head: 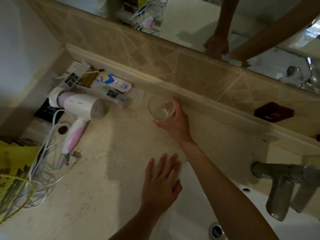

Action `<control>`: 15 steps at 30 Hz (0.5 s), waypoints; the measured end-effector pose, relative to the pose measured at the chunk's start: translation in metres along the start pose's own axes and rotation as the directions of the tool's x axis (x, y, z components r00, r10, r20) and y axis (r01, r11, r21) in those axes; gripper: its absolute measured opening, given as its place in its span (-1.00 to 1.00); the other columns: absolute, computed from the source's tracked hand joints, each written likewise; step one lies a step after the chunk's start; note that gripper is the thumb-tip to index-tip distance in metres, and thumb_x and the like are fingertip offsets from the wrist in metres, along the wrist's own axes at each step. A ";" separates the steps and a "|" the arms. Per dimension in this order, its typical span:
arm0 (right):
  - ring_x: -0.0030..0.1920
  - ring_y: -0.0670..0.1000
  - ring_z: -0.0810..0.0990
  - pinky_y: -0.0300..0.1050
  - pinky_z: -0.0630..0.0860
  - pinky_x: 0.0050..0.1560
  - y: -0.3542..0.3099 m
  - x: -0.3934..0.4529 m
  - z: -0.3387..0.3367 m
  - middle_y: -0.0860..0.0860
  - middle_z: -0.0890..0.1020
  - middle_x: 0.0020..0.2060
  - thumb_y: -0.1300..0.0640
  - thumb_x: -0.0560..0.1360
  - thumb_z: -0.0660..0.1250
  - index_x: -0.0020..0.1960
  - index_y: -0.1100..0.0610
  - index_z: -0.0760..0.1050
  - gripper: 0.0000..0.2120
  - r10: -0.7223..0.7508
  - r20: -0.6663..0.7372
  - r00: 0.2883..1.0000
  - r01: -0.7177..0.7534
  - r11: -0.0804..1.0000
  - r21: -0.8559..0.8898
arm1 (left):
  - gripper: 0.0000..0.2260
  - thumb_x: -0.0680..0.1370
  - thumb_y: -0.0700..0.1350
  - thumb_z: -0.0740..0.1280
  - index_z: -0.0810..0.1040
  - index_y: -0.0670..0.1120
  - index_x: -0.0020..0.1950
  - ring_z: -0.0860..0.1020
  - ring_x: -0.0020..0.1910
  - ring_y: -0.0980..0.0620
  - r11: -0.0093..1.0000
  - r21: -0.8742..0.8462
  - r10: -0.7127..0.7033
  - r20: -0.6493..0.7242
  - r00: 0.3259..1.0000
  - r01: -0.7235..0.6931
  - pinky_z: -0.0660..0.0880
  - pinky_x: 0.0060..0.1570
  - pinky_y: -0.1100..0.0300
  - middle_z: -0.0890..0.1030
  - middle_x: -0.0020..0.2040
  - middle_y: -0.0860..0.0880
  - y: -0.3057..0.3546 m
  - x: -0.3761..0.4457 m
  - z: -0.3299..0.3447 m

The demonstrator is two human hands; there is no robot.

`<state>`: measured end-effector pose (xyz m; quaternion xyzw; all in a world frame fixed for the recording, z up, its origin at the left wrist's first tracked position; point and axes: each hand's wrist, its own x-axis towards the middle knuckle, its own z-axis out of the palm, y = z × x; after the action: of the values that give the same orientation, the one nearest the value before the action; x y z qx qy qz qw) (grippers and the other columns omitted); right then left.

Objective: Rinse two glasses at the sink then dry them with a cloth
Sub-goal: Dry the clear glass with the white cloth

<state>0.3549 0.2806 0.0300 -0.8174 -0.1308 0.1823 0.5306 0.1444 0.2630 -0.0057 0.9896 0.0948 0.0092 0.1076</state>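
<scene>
Bathroom counter (107, 196), pale beige stone w/ speckles and stains, runs along a tiled backsplash (190, 73) w/ diagonal grout lines. A raised ledge (216, 103) sits betw. counter and tiles; mirror (190, 19) above it reflects both arms. Light is dim, warm.

White sink (199, 213) is set into the counter at lower right, drain (216, 231) visible near bottom edge. Metal tap (280, 191) juts over the basin from the right, lever handle beside the spout.

Right hand (174, 122) reaches across to the back of the counter, fingers curled round a clear glass (161, 107), gripping it from the side. Glass is upright, mouth toward the camera, just beside the ledge; can't tell if its base touches the counter. Only one glass in view.

Left hand (161, 184) is released, fingers straight and flat, lying at the sink's left rim where basin meets counter, holding nothing.

Left side is cluttered: white-and-pink hair dryer (83, 108) lies on its side, nozzle pointing toward the glass, well apart from it. Its white cord (45, 163) sprawls in loops toward the counter edge. Behind the dryer, a heap of small toiletry packets (97, 82) near the wall corner. Yellow-green fabric w/ cord trim (13, 170) at far left edge. Dark red box (273, 111) rests on the ledge to the right, lettering too small to read surely.
</scene>
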 end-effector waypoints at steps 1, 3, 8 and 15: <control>0.23 -0.03 0.61 -0.08 0.57 0.24 0.000 0.000 0.000 0.01 0.63 0.25 0.11 0.15 0.71 0.42 0.05 0.38 -0.09 0.002 -0.008 1.000 -0.002 1.000 -0.003 | -0.45 0.55 0.14 0.30 0.43 0.02 0.53 0.32 0.58 -0.10 1.000 -0.001 -0.003 0.007 1.000 0.003 0.24 0.46 -0.27 0.33 0.61 0.03 0.000 0.000 0.000; 0.25 -0.03 0.59 -0.10 0.56 0.25 0.000 -0.001 0.002 0.02 0.61 0.27 0.10 0.15 0.71 0.43 0.06 0.38 -0.07 0.009 -0.027 1.000 -0.008 1.000 0.009 | -0.45 0.55 0.14 0.30 0.43 0.02 0.53 0.31 0.58 -0.10 1.000 -0.014 -0.007 0.013 1.000 0.007 0.25 0.46 -0.27 0.33 0.61 0.04 -0.001 -0.001 0.001; 0.30 0.00 0.55 -0.17 0.51 0.28 0.003 -0.003 0.002 0.07 0.55 0.34 0.18 0.16 0.71 0.48 0.12 0.28 0.00 0.084 0.022 0.996 -0.085 0.995 0.052 | -0.44 0.56 0.16 0.28 0.40 0.04 0.55 0.27 0.60 -0.09 0.999 -0.032 0.000 0.026 1.000 0.001 0.17 0.51 -0.24 0.30 0.62 0.05 -0.002 0.000 0.002; 0.32 0.00 0.48 -0.13 0.46 0.33 -0.009 -0.043 -0.051 0.05 0.45 0.35 0.12 0.31 0.65 0.55 0.13 0.18 -0.04 0.305 0.176 0.936 -0.303 0.952 -0.039 | -0.44 0.56 0.17 0.25 0.37 0.06 0.55 0.24 0.62 -0.05 0.996 -0.074 -0.032 0.110 0.993 0.040 0.11 0.52 -0.21 0.27 0.63 0.07 -0.003 0.001 -0.007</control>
<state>0.3386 0.2248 0.0644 -0.8109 -0.0515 0.3345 0.4774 0.1446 0.2672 0.0007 0.9819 0.1063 -0.0430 0.1505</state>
